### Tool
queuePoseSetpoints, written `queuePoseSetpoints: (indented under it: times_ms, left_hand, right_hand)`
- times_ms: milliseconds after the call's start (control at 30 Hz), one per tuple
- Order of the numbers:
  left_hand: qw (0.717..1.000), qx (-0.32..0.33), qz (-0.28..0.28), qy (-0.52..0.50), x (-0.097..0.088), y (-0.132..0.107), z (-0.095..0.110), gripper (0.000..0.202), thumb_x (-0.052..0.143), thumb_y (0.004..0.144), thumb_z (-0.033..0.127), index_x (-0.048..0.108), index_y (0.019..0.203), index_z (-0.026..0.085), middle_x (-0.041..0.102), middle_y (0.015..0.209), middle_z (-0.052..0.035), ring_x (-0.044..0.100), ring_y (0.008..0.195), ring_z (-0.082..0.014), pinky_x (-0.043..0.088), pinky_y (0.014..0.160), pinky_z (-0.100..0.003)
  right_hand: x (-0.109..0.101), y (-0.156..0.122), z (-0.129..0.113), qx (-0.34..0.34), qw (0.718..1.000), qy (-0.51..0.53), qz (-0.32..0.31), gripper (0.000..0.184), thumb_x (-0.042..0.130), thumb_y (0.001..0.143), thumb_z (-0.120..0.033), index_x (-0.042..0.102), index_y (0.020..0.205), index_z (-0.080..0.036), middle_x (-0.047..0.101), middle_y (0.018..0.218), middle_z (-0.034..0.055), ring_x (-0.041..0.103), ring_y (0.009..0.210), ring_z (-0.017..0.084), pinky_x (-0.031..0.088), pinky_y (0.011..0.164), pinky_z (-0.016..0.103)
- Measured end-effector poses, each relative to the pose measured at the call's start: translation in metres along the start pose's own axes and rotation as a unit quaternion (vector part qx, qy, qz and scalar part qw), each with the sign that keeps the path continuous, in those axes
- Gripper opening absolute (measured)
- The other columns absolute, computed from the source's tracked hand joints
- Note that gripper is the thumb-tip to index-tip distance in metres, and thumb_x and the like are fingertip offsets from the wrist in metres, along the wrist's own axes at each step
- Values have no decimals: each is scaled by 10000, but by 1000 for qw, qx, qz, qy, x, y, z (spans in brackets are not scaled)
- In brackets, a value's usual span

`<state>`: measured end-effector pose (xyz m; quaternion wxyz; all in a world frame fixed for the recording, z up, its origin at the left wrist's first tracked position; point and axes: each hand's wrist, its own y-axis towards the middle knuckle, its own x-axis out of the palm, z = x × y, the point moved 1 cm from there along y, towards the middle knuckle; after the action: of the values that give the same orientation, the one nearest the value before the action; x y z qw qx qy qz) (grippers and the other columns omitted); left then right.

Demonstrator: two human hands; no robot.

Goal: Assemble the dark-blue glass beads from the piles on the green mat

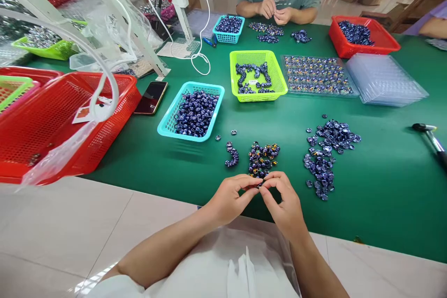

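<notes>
My left hand (230, 198) and my right hand (284, 202) meet at the near edge of the green table (146, 158), fingertips pinched together on a small dark part (260, 183) that is mostly hidden. Just beyond my fingers lies a small heap of dark blue and amber parts (262, 157). A short curved stack of blue parts (232, 154) lies to its left. A larger loose pile of blue parts (326, 153) spreads to the right.
A teal basket (167, 123) of blue parts, a lime basket (275, 77) and a filled clear tray (316, 74) stand mid-table. Empty clear trays (384, 81) lie right, red baskets (52, 121) left, beside a phone (151, 98). A person's hands (275, 9) work opposite. A hammer (431, 137) lies far right.
</notes>
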<state>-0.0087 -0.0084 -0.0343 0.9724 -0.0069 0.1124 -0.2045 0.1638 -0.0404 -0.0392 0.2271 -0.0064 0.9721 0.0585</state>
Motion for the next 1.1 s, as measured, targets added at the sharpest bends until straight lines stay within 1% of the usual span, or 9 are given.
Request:
queuePoseSetpoints:
  times_ms: [167,333,467,567,667,767,867,1000,1100]
  left_hand:
    - [999,-14,0,-44,2,0,-1,236,672,873,256,770,1081,202,769,1011,-72,686,918,-200,530,812,-288]
    - [977,-109,-10,-180,-2,3,0,205,726,800,283,790,958,168,765,881,-63,654,759,-169,525,697,-271]
    - [955,-170,6,-243,-9,7,-1,176,764,742,280,792,861,152,722,703,-22,558,596,-108,456,612,-236]
    - [929,-218,4,-298,-10,9,-5,202,797,699,286,791,844,144,721,694,-29,552,571,-100,433,598,-239]
    - [908,-249,-5,-338,-7,10,-8,238,827,662,291,790,837,135,735,715,-49,576,584,-107,434,595,-240]
    - [902,-255,-3,-350,-5,10,-8,260,845,653,293,793,850,131,742,726,-53,554,554,-87,431,583,-232]
    - [913,-234,-6,-335,-6,8,-9,263,838,684,304,800,886,141,744,755,-49,565,570,-89,445,593,-232]
    - [943,-185,6,-277,-7,3,-5,222,808,732,300,809,913,171,729,721,-20,579,591,-95,474,627,-234]
    - [954,-159,17,-254,-7,1,1,213,802,738,285,808,925,184,740,752,-21,598,639,-106,503,654,-235]
  right_hand:
    - [3,2,1,31,998,62,8,113,594,938,-281,592,839,-227,591,985,31,580,971,188,458,834,316]
    - [4,1,2,18,995,93,-16,90,554,967,-252,597,890,-235,602,920,14,590,897,169,470,798,303]
    - [-3,0,2,-108,991,58,-59,281,464,974,-115,616,1140,-284,611,992,25,601,910,164,489,776,307]
    - [-8,0,1,-232,969,-33,-76,435,455,928,-28,623,1201,-322,592,1036,38,598,905,169,491,762,328]
    - [-10,1,-1,-306,941,-135,-49,421,539,887,-20,643,1183,-300,612,1031,55,598,898,187,480,759,358]
    - [-8,1,1,-342,924,-169,-26,374,582,873,-37,631,1175,-252,646,991,72,606,864,195,477,733,367]
    - [-4,-1,5,-332,933,-140,-1,415,583,854,-12,593,1204,-236,667,949,65,608,824,189,481,710,364]
    - [-1,-5,8,-258,959,-84,82,437,596,836,18,583,1198,-226,666,943,64,614,846,194,511,713,358]
    - [1,-7,6,-222,970,-52,85,408,589,853,13,593,1178,-234,662,948,57,619,854,187,525,706,341]
